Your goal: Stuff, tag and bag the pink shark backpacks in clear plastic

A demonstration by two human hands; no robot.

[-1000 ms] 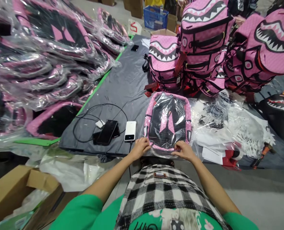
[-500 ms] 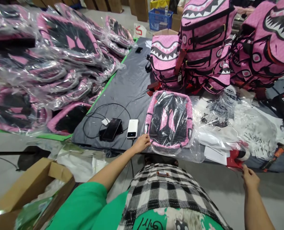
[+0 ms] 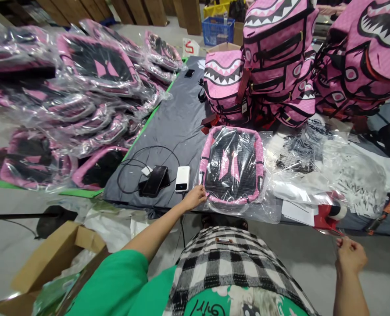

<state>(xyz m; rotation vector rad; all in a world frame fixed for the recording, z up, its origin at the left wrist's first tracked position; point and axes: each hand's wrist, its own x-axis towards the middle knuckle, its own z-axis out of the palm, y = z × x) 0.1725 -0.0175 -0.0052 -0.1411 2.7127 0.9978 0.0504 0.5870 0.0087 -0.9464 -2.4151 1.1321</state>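
A pink and black backpack in a clear plastic bag (image 3: 232, 166) lies back side up at the table's front edge. At its lower left corner, my left hand (image 3: 195, 197) pinches the plastic. My right hand (image 3: 351, 253) is closed beyond the front edge, at lower right, with a thin clear strip, apparently tape, between its fingertips. The strip runs up toward a red tape dispenser (image 3: 326, 217) holding a whitish roll. White papers (image 3: 298, 212) lie beside the dispenser, and clear printed bags (image 3: 296, 158) spread to the right of the bagged backpack.
Unwrapped pink backpacks (image 3: 277, 57) are stacked behind. Bagged ones (image 3: 96, 61) are heaped at left. A white power bank (image 3: 182, 179), phones (image 3: 153, 181) and a cable lie on the grey table (image 3: 168, 114). An orange-handled tool (image 3: 387, 210) is at right; an open carton (image 3: 46, 259) stands lower left.
My right hand has moved a little right and down, away from the dispenser. My left hand stays at the bag's corner. The view has shifted slightly.
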